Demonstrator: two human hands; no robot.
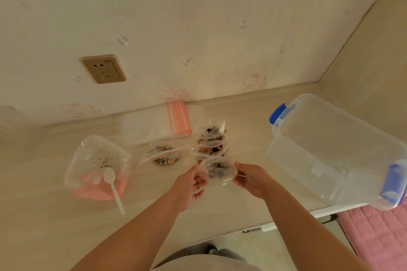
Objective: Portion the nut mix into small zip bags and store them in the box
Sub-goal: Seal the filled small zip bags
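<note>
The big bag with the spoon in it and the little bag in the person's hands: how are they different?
The big bag stands alone on the table, nearly empty, only crumbs and a white spoon inside; the little bag holds dark nut mix. The big bag is far larger and untouched, while the little bag is pinched between the left hand and the right hand. Both are clear plastic.

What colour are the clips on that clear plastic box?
Blue, on the clear box; its clips show plainly in the head view.
</note>
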